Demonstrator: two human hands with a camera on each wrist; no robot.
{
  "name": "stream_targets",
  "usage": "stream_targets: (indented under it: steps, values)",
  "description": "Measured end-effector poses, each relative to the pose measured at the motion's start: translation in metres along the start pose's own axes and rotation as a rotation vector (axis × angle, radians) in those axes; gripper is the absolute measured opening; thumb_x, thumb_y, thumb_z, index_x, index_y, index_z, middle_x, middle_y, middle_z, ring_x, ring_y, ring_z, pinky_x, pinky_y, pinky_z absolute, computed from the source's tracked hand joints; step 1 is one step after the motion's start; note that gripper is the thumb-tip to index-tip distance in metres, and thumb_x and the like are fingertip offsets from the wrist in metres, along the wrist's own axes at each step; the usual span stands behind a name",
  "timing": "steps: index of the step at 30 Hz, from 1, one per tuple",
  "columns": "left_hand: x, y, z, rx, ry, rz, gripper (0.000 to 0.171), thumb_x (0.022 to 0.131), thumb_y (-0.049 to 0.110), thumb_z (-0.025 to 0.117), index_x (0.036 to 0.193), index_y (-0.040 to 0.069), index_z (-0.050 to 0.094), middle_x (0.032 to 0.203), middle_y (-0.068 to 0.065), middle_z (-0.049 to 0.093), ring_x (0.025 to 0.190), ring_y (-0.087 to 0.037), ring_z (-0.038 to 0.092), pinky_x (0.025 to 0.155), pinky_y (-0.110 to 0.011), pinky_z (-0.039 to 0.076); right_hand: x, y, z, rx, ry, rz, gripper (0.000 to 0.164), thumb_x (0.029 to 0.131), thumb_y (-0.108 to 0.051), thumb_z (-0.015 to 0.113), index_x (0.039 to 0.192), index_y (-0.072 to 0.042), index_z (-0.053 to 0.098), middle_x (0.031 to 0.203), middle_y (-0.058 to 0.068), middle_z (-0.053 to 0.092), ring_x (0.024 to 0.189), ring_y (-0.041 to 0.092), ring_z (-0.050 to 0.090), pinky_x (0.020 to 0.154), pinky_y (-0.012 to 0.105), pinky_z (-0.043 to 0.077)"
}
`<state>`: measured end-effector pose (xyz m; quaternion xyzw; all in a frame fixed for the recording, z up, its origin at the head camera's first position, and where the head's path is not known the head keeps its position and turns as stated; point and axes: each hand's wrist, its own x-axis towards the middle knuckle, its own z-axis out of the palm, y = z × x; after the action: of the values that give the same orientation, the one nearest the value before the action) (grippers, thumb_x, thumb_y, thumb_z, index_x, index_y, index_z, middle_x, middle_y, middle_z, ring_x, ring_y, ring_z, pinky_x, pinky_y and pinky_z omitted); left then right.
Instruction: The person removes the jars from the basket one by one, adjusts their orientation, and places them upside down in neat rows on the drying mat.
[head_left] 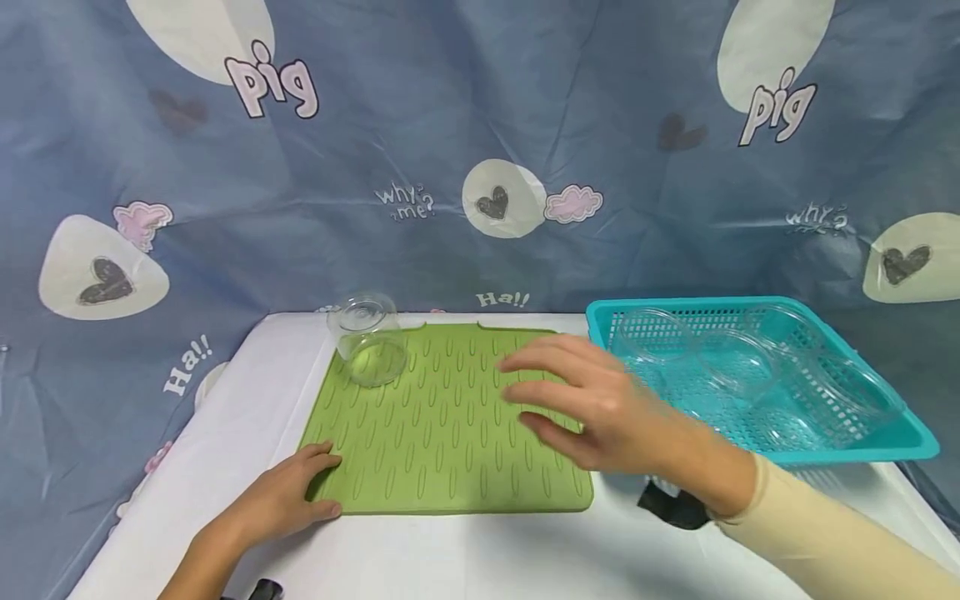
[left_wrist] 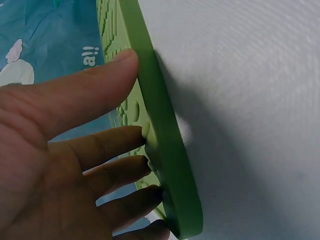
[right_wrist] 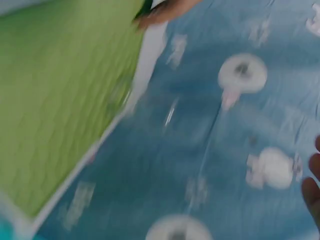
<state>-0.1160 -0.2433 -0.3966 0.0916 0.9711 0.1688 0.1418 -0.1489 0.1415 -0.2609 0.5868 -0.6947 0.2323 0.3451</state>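
Note:
My left hand (head_left: 281, 496) rests at the front left corner of a green ribbed mat (head_left: 450, 425). In the left wrist view its thumb (left_wrist: 107, 85) lies at the mat's edge, the other fingers loosely spread along the side. Above the mat's right part hovers my right hand (head_left: 577, 400), fingers spread and slightly bent, with nothing between them. Its fingertips show only at the right border of the blurred right wrist view. A clear see-through cup (head_left: 371, 346) stands on the mat's far left corner, away from both hands.
To the right of the mat stands a turquoise mesh basket (head_left: 862, 450) holding several clear round bowls (head_left: 738, 362). Both mat and basket are on a white table (head_left: 405, 554). A blue printed sheet (head_left: 420, 108) hangs behind and to the sides.

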Motion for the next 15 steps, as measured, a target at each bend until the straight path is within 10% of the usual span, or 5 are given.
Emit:
stream_targets:
  steps: [5,8,15]
  values:
    - [0.0,0.0,0.001,0.002,0.004,0.015,0.071,0.077,0.035,0.083,0.133,0.0,0.058,0.149,-0.027,0.045,0.133,-0.053,0.045,0.103,-0.066,0.043,-0.041,0.02,-0.058,-0.096,-0.187,0.214,0.035,0.103,-0.038,0.047,0.105,-0.013,0.071,0.115,0.002,0.068,0.106,0.02,0.062,0.094,0.026,0.048]
    - [0.0,-0.001,0.0,0.005,0.011,0.022,0.07,0.077,0.034,0.083,0.133,-0.001,0.059,0.148,-0.027,0.045,0.132,-0.053,0.045,0.102,-0.066,0.044,-0.06,0.033,-0.082,-0.182,-0.367,0.379,0.031,0.095,-0.037,0.066,0.116,-0.014,0.068,0.121,0.001,0.066,0.112,0.021,0.06,0.092,0.034,0.052]
    - [-0.001,-0.002,0.001,0.01,0.023,0.014,0.07,0.077,0.034,0.083,0.133,-0.001,0.059,0.148,-0.028,0.045,0.132,-0.053,0.046,0.102,-0.065,0.044,-0.088,0.074,-0.101,-0.195,-0.782,0.837,0.09,0.082,-0.03,0.082,0.152,-0.003,0.032,0.15,0.025,0.041,0.134,0.048,0.042,0.1,0.065,0.046]
